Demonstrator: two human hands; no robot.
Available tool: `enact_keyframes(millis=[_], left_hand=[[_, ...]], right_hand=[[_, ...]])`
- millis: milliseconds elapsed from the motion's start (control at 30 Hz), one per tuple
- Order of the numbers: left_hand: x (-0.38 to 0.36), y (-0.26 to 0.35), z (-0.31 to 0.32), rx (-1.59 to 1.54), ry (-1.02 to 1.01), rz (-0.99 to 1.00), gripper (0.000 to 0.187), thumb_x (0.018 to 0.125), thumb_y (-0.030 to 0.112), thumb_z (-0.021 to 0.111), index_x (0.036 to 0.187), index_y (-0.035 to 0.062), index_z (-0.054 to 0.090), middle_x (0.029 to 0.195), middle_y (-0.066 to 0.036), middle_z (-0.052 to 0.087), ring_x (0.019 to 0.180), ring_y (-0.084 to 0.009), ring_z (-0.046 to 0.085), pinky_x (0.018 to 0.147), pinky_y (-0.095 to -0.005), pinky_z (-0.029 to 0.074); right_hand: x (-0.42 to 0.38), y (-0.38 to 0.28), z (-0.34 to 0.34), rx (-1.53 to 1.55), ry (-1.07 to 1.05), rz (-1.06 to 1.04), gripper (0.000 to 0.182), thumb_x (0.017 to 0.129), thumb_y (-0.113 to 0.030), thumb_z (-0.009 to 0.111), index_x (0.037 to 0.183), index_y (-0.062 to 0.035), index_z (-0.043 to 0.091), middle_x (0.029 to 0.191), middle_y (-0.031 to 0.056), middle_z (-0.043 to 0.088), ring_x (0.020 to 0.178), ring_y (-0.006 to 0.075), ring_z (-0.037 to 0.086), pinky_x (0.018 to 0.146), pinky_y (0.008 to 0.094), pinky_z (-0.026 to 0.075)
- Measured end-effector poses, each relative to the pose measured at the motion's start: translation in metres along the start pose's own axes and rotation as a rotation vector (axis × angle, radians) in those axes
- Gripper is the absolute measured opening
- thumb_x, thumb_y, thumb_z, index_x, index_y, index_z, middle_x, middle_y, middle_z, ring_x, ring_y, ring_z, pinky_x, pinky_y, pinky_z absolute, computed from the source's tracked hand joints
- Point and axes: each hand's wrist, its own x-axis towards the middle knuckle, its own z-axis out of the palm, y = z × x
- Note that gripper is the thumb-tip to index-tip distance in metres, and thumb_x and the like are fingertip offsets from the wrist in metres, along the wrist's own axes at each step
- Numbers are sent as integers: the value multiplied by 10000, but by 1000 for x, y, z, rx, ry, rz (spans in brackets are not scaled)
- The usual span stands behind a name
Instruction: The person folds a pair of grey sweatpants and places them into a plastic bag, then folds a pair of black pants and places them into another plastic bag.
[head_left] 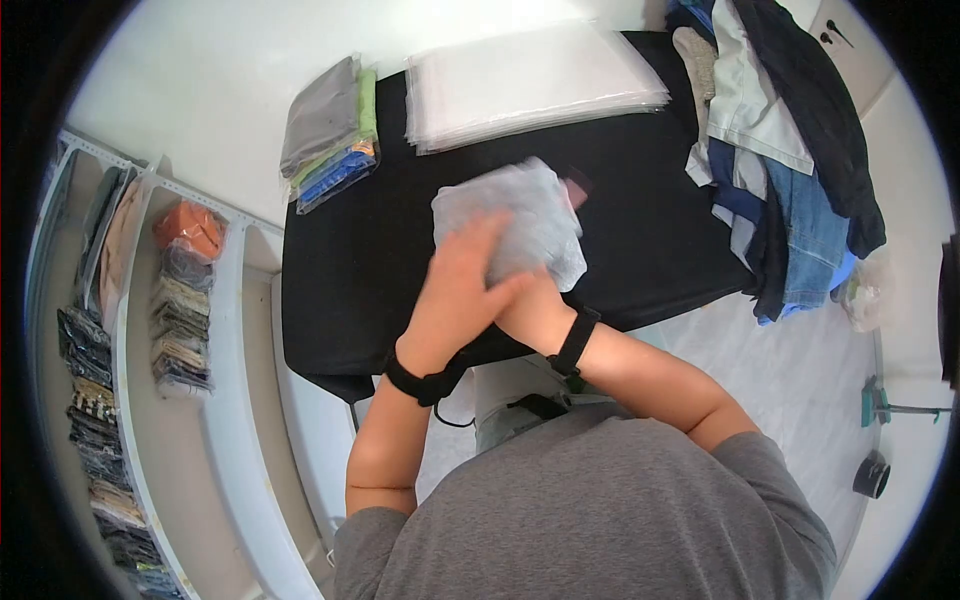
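A light grey-blue folded garment (545, 215) is over the middle of the black-covered table, its far left side smeared by motion. My left hand (462, 285) lies across its near left part, fingers stretched out and blurred. My right hand (535, 312) grips the near edge, its fingers hidden behind my left hand and the cloth. At the garment's far right corner shows a small dark reddish piece (577, 188), also blurred. Both my wrists wear black bands.
A stack of clear plastic bags (535, 85) lies along the table's back. Bagged folded clothes (325, 125) sit at its back left. Loose clothes (770, 150) are heaped on the right, hanging over the edge. Shelves (235, 330) with packed clothes stand left.
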Motion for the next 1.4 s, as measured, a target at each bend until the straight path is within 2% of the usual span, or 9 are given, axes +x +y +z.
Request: enact_keyframes(millis=[267,333,400,500,667,933,1067,1300,1400], left_hand=[[-1,-7,23,151,-20,31,542,888,251,536,1370,63,376,1391,-170,406,1320,-355,327,1063,-481,249],[-8,-3,27,162,-7,21,552,885,251,540,1377,68,368,1396,-177,394,1318,-357,326,1062,-480,248],[-10,-2,31,164,24,5,563,881,251,544,1383,72,360,1402,-184,382,1315,-360,325,1061,-480,247],[-13,3,35,221,1,-1,617,854,317,585,1388,98,364,1417,-204,340,1305,-394,312,1047,-519,243],[-15,1,46,450,-84,50,800,749,489,659,1406,152,354,1446,-213,258,1327,-428,230,999,-643,199],[-18,-22,24,-42,-59,10,684,753,354,704,1352,156,439,1401,-188,368,1319,-349,313,1046,-555,233],[-9,-70,-5,-501,462,-546,563,801,246,697,1266,24,468,1249,-148,527,1171,-222,488,996,-339,369],[-10,-59,-13,-1340,185,-349,596,768,183,743,1260,21,449,1182,-86,559,1095,-178,517,959,-324,394],[-11,-38,-21,-949,264,-314,553,758,140,746,1230,27,481,1149,-61,571,1060,-156,524,943,-312,404]], right_hand=[[-14,13,-14,-82,-40,-48,467,801,-234,555,1223,-35,536,1265,192,513,1214,333,454,1039,488,299],[-20,15,-62,113,-484,14,368,764,-231,620,1060,-13,611,1056,159,617,1082,323,536,997,460,343],[-30,33,-83,298,-133,-132,248,748,-177,659,929,-9,631,833,125,628,860,316,573,816,426,428],[-36,68,-115,841,-223,371,147,811,-117,602,847,15,656,842,123,647,767,197,633,701,292,492],[-10,82,-111,1281,-328,967,576,864,-508,572,1129,3,565,1071,63,564,961,111,506,808,246,420],[39,103,-69,1317,-587,1023,620,770,-423,706,1193,0,544,1137,151,588,1070,238,531,903,409,392],[43,100,-73,1558,-562,909,518,801,-284,699,1201,-1,534,1155,149,595,1086,235,552,912,386,415],[19,73,-100,1480,-308,433,530,774,-42,692,1254,-11,469,1166,55,582,1050,132,558,928,298,437],[12,83,-107,1306,-199,217,582,742,-8,710,1267,-22,460,1187,40,563,1084,122,523,946,296,421]])
